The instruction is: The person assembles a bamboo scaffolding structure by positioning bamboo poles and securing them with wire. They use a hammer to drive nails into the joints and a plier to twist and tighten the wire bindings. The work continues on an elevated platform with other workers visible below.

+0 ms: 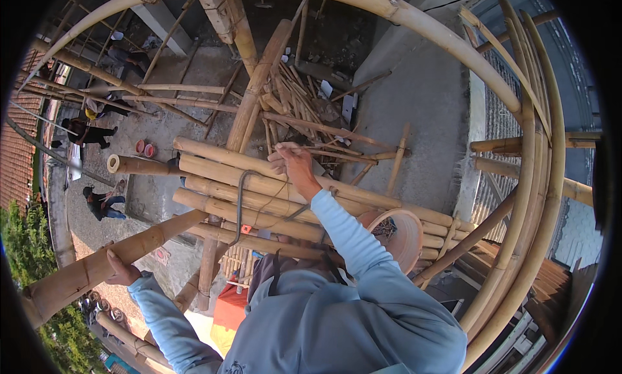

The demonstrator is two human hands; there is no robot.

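My left hand point(123, 268) grips a thick bamboo pole point(84, 270) that slants up from the lower left to a platform of bamboo poles point(259, 209) in front of me. Above the platform's far poles, my right hand point(293, 167) is raised with its fingers bent and pressed together. Whatever lies between those fingers is too small to make out. A thin cord point(262, 213) loops over the poles below it. Close by rests a dark, bent, hook-ended bar point(240, 202). By my right elbow stands a pale round tub point(407, 244) holding small dark pieces.
Long bamboo poles point(541, 180) curve along the right, and another pole point(414, 21) arches overhead. Far below, cut bamboo point(301, 102) lies heaped on a concrete floor point(408, 95). People in dark clothes, one a person point(103, 204) in jeans, and red buckets point(149, 150) are down at left.
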